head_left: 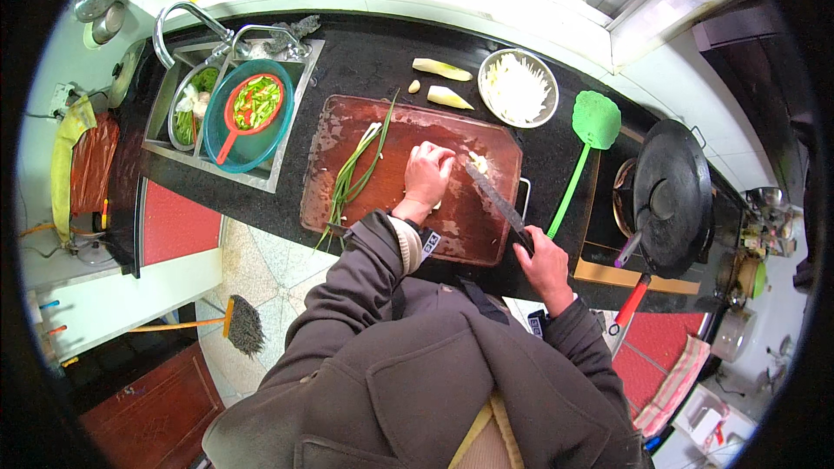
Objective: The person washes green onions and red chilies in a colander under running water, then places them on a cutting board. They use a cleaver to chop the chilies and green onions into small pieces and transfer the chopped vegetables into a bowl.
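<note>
My right hand [546, 267] grips the handle of a kitchen knife [496, 198], its blade angled up and left over the brown cutting board [404, 120]. My left hand [429, 174] rests above the board near the blade's tip, fingers bent; a small pale piece seems to be at the fingertips, too small to name. Chopped pale pieces [479, 163], perhaps garlic, lie just beyond the blade. Green onions [355, 176] lie along the board's left part. Behind the board are a garlic clove [414, 86], two pale cut vegetable pieces [449, 98] and a metal bowl of white shreds [518, 88].
At the left, a sink [296, 94] holds a teal basin [212, 137] with a red strainer [279, 107] of sliced green vegetables. A green fly swatter [596, 120] lies right of the board. Beyond it a black wok [677, 208] stands tilted on the stove.
</note>
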`<move>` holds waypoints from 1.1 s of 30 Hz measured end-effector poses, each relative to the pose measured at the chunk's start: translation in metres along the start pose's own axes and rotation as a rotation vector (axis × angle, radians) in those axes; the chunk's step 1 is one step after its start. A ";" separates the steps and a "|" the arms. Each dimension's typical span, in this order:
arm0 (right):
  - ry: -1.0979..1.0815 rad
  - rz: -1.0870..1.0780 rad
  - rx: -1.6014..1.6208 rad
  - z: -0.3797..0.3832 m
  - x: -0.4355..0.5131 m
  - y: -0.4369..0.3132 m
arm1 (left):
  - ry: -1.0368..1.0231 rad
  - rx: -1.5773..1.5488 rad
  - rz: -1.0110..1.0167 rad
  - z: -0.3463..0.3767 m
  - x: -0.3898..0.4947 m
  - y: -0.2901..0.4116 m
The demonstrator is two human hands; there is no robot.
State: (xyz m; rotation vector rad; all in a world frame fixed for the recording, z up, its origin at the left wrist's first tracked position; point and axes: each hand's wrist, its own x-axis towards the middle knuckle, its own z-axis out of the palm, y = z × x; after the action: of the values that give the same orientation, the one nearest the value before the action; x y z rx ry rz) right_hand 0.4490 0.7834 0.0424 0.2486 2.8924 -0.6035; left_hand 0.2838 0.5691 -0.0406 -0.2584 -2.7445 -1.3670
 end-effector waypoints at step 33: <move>-0.009 -0.170 0.161 0.003 0.018 -0.036 | 0.218 -0.558 -0.239 -0.086 0.028 -0.057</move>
State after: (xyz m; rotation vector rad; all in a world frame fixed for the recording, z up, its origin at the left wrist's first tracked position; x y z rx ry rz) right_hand 0.4248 0.7523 0.0492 0.0198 2.8779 -0.8650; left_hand 0.2441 0.4697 -0.0298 0.1938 -2.2225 -2.0639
